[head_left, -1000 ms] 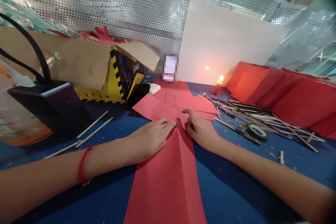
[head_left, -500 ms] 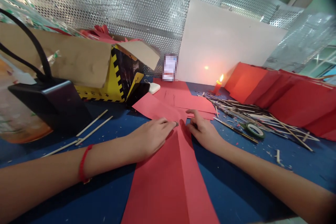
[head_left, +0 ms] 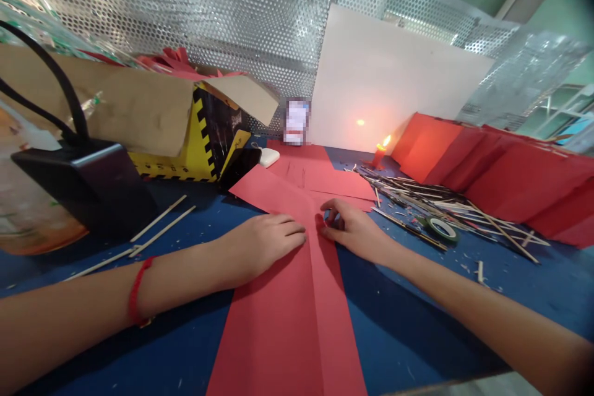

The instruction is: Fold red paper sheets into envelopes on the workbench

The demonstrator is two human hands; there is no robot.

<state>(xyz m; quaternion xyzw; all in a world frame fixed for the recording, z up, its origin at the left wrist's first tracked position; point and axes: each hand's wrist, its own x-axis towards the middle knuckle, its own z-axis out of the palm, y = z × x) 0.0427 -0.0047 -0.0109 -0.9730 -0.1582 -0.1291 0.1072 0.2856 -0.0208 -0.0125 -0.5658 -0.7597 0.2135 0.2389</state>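
Blue worktop (head_left: 408, 322), gritty with chips. Left hand (head_left: 266, 241) lies palm down, fingers released and flat on the red paper strip (head_left: 297, 322), left of its centre crease. Right hand (head_left: 355, 232) sits just across the crease. Its forefinger, outstretched a moment ago, has curled in at the strip's far end; pinching or pressing, cannot tell. Crease there looks set. Beyond its knuckles: sticks (head_left: 417, 195), tape roll (head_left: 437, 229).
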